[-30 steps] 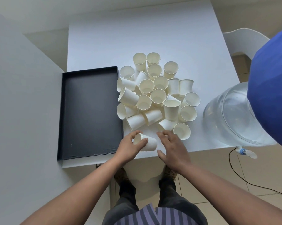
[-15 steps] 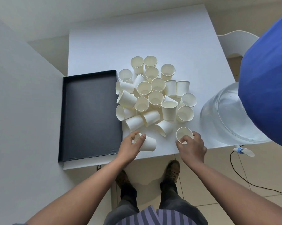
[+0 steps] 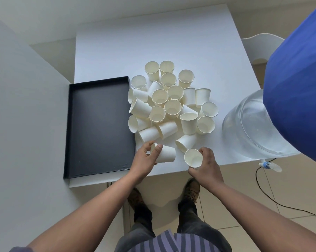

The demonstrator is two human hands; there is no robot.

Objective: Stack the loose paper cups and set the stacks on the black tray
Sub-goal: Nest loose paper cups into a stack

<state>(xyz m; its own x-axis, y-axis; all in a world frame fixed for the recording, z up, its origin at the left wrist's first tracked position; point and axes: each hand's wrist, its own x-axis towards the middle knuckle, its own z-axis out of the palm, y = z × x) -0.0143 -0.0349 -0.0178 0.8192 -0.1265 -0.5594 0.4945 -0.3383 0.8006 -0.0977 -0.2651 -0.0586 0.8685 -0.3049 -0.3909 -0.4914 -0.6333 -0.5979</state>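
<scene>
A heap of several white paper cups [image 3: 171, 106] lies on the white table [image 3: 153, 42], some upright, some on their sides. Left of the heap sits the black tray [image 3: 99, 124] with nothing in it. My left hand [image 3: 144, 159] grips a cup lying on its side [image 3: 165, 156] near the table's front edge, its mouth toward my palm. My right hand [image 3: 206, 166] holds a second cup [image 3: 193, 158] lifted off the table, tilted with its open mouth facing up and left. The two held cups are apart.
A clear water jug [image 3: 253, 128] with a blue cap [image 3: 299, 73] stands at the table's right edge; its tap [image 3: 268, 165] overhangs the floor. A white chair [image 3: 260, 46] is behind it. A black cable [image 3: 280, 202] crosses the tiled floor. A grey wall [image 3: 22, 124] borders the left.
My right hand took a cup from the front of the heap, lifted it and brought it left toward the cup in my left hand. My left hand kept its grip.
</scene>
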